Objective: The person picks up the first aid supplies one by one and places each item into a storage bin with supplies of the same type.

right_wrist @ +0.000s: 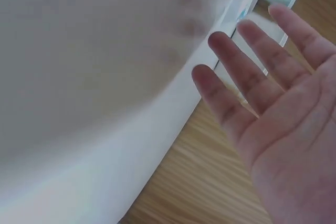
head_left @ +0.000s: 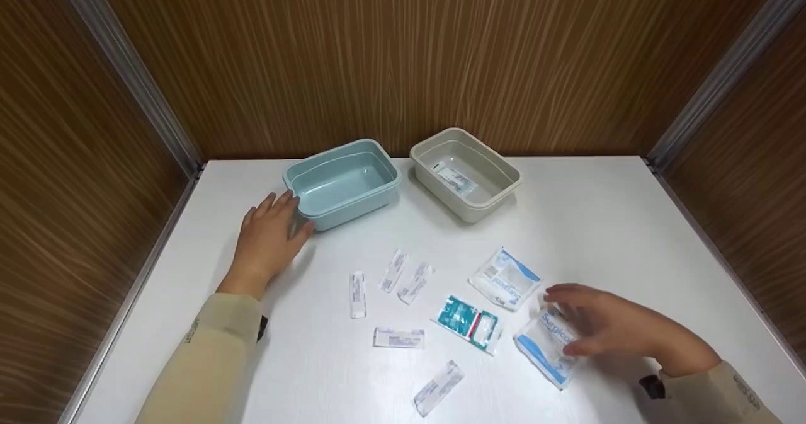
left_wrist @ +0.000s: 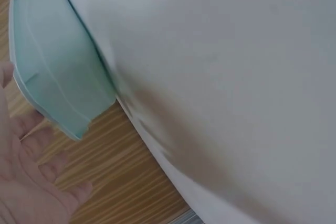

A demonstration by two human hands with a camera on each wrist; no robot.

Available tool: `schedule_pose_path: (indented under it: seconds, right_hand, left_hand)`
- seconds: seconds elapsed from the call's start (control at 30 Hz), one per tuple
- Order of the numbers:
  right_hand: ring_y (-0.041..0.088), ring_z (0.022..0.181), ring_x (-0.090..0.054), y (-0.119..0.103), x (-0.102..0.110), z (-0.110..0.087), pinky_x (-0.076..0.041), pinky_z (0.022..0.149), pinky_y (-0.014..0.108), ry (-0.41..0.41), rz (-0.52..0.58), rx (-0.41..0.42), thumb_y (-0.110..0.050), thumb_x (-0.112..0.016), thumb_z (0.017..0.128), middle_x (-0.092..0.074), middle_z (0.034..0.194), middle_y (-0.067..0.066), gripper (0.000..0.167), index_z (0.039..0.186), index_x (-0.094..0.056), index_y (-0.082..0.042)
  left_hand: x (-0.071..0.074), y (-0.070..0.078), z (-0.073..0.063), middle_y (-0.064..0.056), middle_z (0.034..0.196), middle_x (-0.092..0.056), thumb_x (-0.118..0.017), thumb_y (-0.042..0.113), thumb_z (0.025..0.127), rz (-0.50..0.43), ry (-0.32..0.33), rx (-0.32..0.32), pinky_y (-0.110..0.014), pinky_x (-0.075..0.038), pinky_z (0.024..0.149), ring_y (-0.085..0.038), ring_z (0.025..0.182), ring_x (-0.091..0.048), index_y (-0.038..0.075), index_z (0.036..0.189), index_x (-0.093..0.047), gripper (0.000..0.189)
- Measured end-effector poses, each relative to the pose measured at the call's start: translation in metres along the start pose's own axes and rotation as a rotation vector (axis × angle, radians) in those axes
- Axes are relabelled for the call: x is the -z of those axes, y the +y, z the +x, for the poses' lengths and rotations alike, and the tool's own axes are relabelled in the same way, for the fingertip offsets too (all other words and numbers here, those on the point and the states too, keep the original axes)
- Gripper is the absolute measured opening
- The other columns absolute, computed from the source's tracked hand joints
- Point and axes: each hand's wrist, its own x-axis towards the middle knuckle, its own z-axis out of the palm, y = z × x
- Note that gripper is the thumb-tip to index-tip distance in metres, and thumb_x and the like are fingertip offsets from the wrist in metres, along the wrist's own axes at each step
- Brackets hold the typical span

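Observation:
My left hand (head_left: 266, 238) is at the near left corner of a light blue plastic bin (head_left: 362, 206). Its fingers are spread, the fingertips right at the rim. On the right, my right hand (head_left: 623, 324) hovers over a white and blue packet printed "Surgical" (head_left: 546, 342) and partly hides it. The right wrist view shows that hand (right_wrist: 283, 98) with fingers extended and nothing in the palm. A second such packet (head_left: 505, 279) lies just behind. Beside them is a green and white packet (head_left: 469, 323) with a red stripe.
Several small white sachets lie about the middle of the white table, among them one near the front (head_left: 439, 388) and one farther left (head_left: 357, 295). A beige bin (head_left: 488, 208) at the back holds a flat packet (head_left: 458, 179). Wood-grain panels (head_left: 378, 65) enclose the table.

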Motion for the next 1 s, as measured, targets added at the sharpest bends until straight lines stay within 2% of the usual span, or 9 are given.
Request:
schedule_pose_path:
  seconds: [0.1, 0.2, 0.27, 0.43, 0.57, 0.7, 0.9, 0.93, 1.0]
  right_hand:
    - [0.045, 0.153, -0.057, -0.001, -0.006, -0.003, -0.031, 0.123, 0.01, -0.049, -0.011, 0.032, -0.039, -0.103, 0.08, -0.062, 0.163, 0.023, 0.086, 0.153, -0.068, -0.012]
    - [0.051, 0.153, -0.054, -0.004, -0.008, -0.005, -0.04, 0.125, 0.018, -0.102, -0.052, 0.008, -0.04, -0.104, 0.076, -0.059, 0.166, 0.022, 0.091, 0.155, -0.067, -0.015]
    - [0.056, 0.153, -0.051, -0.007, -0.008, -0.006, -0.046, 0.127, 0.028, -0.137, -0.075, -0.032, -0.037, -0.104, 0.075, -0.057, 0.169, 0.02, 0.093, 0.157, -0.065, -0.017]
    - [0.053, 0.157, -0.05, -0.012, -0.009, -0.007, -0.053, 0.125, 0.054, -0.18, -0.11, -0.132, -0.019, -0.104, 0.074, -0.054, 0.172, 0.016, 0.093, 0.158, -0.065, -0.021]
    - [0.049, 0.152, -0.057, -0.015, -0.013, -0.006, -0.054, 0.12, 0.063, -0.158, -0.132, -0.148, -0.015, -0.106, 0.071, -0.057, 0.168, 0.016, 0.094, 0.156, -0.066, -0.021]
    - [0.046, 0.147, -0.062, -0.017, -0.017, -0.005, -0.055, 0.117, 0.065, -0.126, -0.158, -0.135, -0.021, -0.109, 0.068, -0.061, 0.163, 0.018, 0.099, 0.156, -0.065, -0.015]
    - [0.044, 0.147, -0.063, -0.016, -0.015, -0.005, -0.054, 0.119, 0.063, -0.084, -0.175, -0.129, -0.027, -0.107, 0.07, -0.058, 0.163, 0.022, 0.107, 0.162, -0.057, -0.004]
    - [0.045, 0.146, -0.062, -0.014, -0.014, -0.006, -0.055, 0.12, 0.058, -0.071, -0.164, -0.115, -0.028, -0.107, 0.07, -0.058, 0.163, 0.023, 0.107, 0.161, -0.057, -0.002]
    - [0.047, 0.146, -0.061, -0.009, -0.011, -0.008, -0.055, 0.123, 0.04, -0.037, -0.12, -0.086, -0.03, -0.107, 0.072, -0.057, 0.163, 0.024, 0.106, 0.161, -0.058, -0.002]
  left_hand:
    - [-0.001, 0.0, -0.001, -0.016, 0.184, -0.037, -0.058, 0.048, 0.116, -0.013, 0.005, 0.001, -0.072, -0.015, 0.141, -0.046, 0.176, -0.02, 0.007, 0.173, -0.044, 0.072]
    - [-0.001, 0.0, -0.003, -0.017, 0.183, -0.04, -0.057, 0.046, 0.117, -0.017, 0.021, 0.003, -0.071, -0.019, 0.14, -0.046, 0.175, -0.023, 0.006, 0.171, -0.048, 0.068]
    - [-0.001, 0.002, -0.004, -0.017, 0.181, -0.043, -0.056, 0.046, 0.117, -0.012, 0.035, 0.006, -0.071, -0.021, 0.139, -0.046, 0.174, -0.025, 0.006, 0.169, -0.05, 0.066]
    - [-0.001, 0.006, -0.005, -0.018, 0.176, -0.051, -0.056, 0.048, 0.117, 0.012, 0.077, 0.02, -0.071, -0.028, 0.137, -0.046, 0.171, -0.034, 0.006, 0.163, -0.058, 0.062]
    - [-0.002, 0.008, -0.007, -0.02, 0.171, -0.057, -0.059, 0.048, 0.116, 0.021, 0.11, 0.022, -0.07, -0.034, 0.135, -0.046, 0.166, -0.043, 0.004, 0.158, -0.063, 0.061]
    - [-0.003, 0.01, -0.009, -0.022, 0.167, -0.06, -0.062, 0.047, 0.116, 0.017, 0.127, 0.017, -0.069, -0.04, 0.132, -0.046, 0.161, -0.049, 0.002, 0.155, -0.066, 0.06]
    - [-0.004, 0.014, -0.012, -0.023, 0.164, -0.062, -0.066, 0.045, 0.114, -0.013, 0.15, 0.027, -0.069, -0.043, 0.13, -0.046, 0.158, -0.054, 0.001, 0.151, -0.068, 0.058]
    - [-0.004, 0.015, -0.012, -0.023, 0.164, -0.063, -0.067, 0.045, 0.113, -0.016, 0.156, 0.03, -0.068, -0.044, 0.129, -0.046, 0.157, -0.055, 0.001, 0.15, -0.069, 0.057]
    - [-0.004, 0.017, -0.013, -0.023, 0.163, -0.064, -0.068, 0.045, 0.113, -0.017, 0.168, 0.036, -0.069, -0.045, 0.127, -0.047, 0.155, -0.057, 0.001, 0.149, -0.07, 0.057]
